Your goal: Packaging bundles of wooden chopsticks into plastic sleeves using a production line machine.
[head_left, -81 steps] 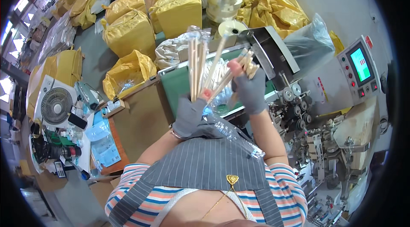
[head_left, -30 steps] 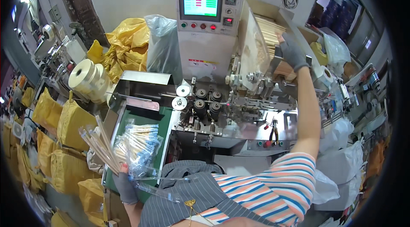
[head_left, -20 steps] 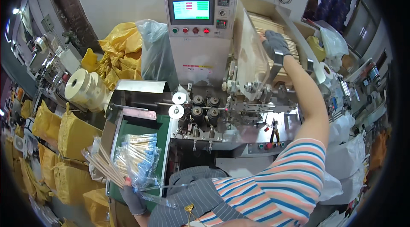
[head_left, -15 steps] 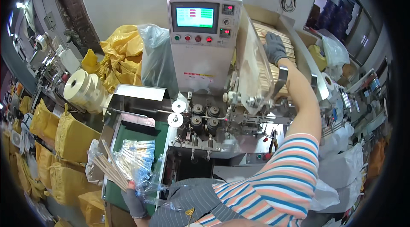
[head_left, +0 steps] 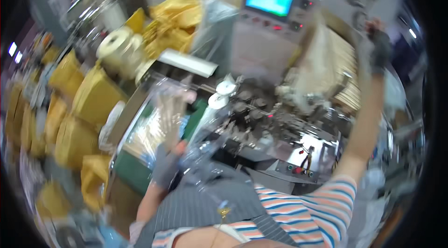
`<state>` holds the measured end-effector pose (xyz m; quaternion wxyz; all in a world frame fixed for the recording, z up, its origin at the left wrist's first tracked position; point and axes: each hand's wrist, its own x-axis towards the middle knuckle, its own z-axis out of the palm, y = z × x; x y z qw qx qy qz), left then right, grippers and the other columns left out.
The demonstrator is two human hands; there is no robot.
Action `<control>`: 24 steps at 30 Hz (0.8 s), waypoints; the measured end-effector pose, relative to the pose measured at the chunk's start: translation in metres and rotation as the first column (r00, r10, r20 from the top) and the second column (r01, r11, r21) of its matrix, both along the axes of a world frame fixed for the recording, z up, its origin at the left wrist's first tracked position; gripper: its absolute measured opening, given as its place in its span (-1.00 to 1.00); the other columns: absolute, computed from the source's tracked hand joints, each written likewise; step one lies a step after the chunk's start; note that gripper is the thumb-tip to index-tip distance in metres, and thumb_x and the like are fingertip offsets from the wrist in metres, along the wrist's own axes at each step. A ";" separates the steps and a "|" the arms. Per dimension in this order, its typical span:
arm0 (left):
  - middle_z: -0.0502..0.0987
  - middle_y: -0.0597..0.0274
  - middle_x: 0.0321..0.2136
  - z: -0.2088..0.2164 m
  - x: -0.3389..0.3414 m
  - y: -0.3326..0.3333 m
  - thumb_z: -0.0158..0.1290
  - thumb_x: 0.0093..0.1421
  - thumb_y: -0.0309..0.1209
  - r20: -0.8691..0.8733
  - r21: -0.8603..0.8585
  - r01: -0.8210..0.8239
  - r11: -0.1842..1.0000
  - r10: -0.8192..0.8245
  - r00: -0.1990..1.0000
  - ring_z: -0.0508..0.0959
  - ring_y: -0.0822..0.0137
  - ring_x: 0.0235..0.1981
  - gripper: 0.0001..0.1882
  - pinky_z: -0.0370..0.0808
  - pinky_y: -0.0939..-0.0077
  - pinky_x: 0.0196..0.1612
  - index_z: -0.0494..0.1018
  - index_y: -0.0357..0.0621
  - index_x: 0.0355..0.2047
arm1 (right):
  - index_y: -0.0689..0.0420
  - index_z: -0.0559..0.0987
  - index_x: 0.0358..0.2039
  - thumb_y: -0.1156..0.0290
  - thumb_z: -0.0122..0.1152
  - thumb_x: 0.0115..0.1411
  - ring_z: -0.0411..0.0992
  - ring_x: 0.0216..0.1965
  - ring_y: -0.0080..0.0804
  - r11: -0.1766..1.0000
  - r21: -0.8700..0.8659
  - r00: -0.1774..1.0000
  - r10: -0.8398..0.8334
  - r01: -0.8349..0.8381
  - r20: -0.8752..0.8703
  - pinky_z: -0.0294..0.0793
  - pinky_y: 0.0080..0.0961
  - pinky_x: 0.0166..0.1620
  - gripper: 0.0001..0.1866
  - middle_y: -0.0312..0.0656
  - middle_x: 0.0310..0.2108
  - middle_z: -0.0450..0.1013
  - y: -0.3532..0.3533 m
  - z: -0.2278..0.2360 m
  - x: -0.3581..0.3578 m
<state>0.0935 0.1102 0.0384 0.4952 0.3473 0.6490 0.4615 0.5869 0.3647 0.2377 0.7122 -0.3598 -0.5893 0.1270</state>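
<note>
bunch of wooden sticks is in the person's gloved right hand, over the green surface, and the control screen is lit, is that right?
Wrong hand: the head view shows the bunch of wooden sticks in the gloved left hand, not the right hand. It is over the green surface, and the control screen is lit.

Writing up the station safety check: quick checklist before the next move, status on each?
1. Left hand grips the bundle: ok, sticks fan up from it.
2. Right hand off the hopper sticks: ok, in view it is to their right.
3. Right hand empty: cannot tell, fingers blurred.
4. Screen lit: ok; its text is unreadable.
5. Pliers put away: not ok, lying on the metal bench.
6. Belt unloaded: not ok, wrapped sticks lie on it.
</note>
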 end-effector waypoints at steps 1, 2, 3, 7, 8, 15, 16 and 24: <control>0.36 0.41 -0.57 0.000 0.003 0.004 0.05 0.01 -0.16 -0.052 0.018 0.084 0.996 -0.083 0.995 0.31 0.53 -0.49 -0.69 0.25 0.62 -0.43 0.41 -0.18 -0.44 | 0.23 0.49 -0.14 0.13 -0.07 0.26 0.30 -0.41 -0.66 0.995 -0.100 0.994 0.027 -0.017 0.105 0.31 -0.67 -0.23 -0.59 -0.34 -0.47 0.39 -0.051 0.014 -0.050; 0.37 0.39 -0.58 -0.004 0.009 0.005 0.04 0.03 -0.16 -0.056 0.065 0.156 0.986 -0.153 0.987 0.33 0.51 -0.50 -0.68 0.27 0.61 -0.42 0.43 -0.20 -0.43 | 0.25 0.49 -0.14 0.14 -0.07 0.25 0.31 -0.42 -0.66 0.982 -0.166 0.962 0.130 -0.092 0.239 0.30 -0.68 -0.23 -0.59 -0.35 -0.48 0.40 -0.082 0.004 -0.081; 0.38 0.38 -0.59 -0.003 0.011 0.006 0.04 0.06 -0.13 -0.058 0.091 0.275 0.957 -0.271 0.961 0.33 0.51 -0.52 -0.65 0.28 0.61 -0.42 0.43 -0.21 -0.43 | 0.26 0.48 -0.14 0.15 -0.07 0.24 0.31 -0.42 -0.67 0.959 -0.233 0.900 0.241 -0.163 0.362 0.29 -0.70 -0.23 -0.58 -0.36 -0.49 0.40 -0.106 -0.006 -0.114; 0.41 0.34 -0.58 -0.001 0.007 -0.019 -0.01 0.12 -0.03 0.037 0.146 0.223 0.964 -0.230 0.972 0.36 0.52 -0.49 -0.56 0.32 0.60 -0.39 0.43 -0.23 -0.44 | 0.26 0.54 -0.30 0.22 0.15 0.10 0.26 -0.52 -0.69 0.481 -0.732 0.536 0.823 -0.482 0.188 0.25 -0.64 -0.45 -0.67 -0.39 -0.60 0.35 -0.155 -0.100 -0.318; 0.43 0.32 -0.57 -0.004 0.003 -0.025 -0.04 0.14 0.04 0.029 0.210 0.252 0.945 -0.264 0.964 0.37 0.52 -0.47 -0.50 0.33 0.59 -0.38 0.44 -0.24 -0.44 | 0.22 0.50 -0.46 0.22 0.16 0.10 0.18 -0.64 -0.75 0.530 -0.632 0.596 0.792 -0.565 0.132 0.11 -0.73 -0.60 -0.72 -0.45 -0.67 0.25 -0.159 -0.126 -0.348; 0.24 0.43 -0.76 -0.027 -0.041 -0.074 -0.16 0.24 0.00 0.037 0.397 -0.210 0.893 0.213 0.976 0.21 0.59 -0.67 -0.47 0.21 0.60 -0.59 0.45 -0.30 -0.48 | 0.22 0.50 -0.49 0.31 0.10 0.15 0.22 -0.68 -0.72 0.472 -0.485 0.576 0.813 -0.736 -0.082 0.13 -0.74 -0.61 -0.77 -0.39 -0.69 0.32 -0.202 -0.175 -0.439; 0.29 0.40 -0.75 -0.035 -0.042 -0.078 -0.12 0.23 -0.04 -0.249 0.636 -0.264 0.725 0.517 0.819 0.25 0.57 -0.65 -0.49 0.23 0.58 -0.59 0.46 -0.33 -0.47 | 0.25 0.51 -0.48 0.32 0.09 0.15 0.25 -0.65 -0.68 0.411 -0.536 0.501 0.865 -0.737 -0.025 0.19 -0.69 -0.57 -0.77 -0.35 -0.69 0.34 -0.221 -0.179 -0.448; 0.36 0.39 -0.69 -0.024 -0.104 -0.099 0.03 0.12 -0.13 0.146 0.307 -0.420 0.854 0.394 0.907 0.28 0.59 -0.61 -0.57 0.23 0.60 -0.60 0.48 -0.38 -0.50 | 0.28 0.50 -0.25 0.25 -0.03 0.22 0.24 -0.55 -0.69 0.208 -0.568 0.379 0.903 -0.797 -0.201 0.17 -0.75 -0.48 -0.68 -0.37 -0.59 0.32 -0.254 -0.187 -0.484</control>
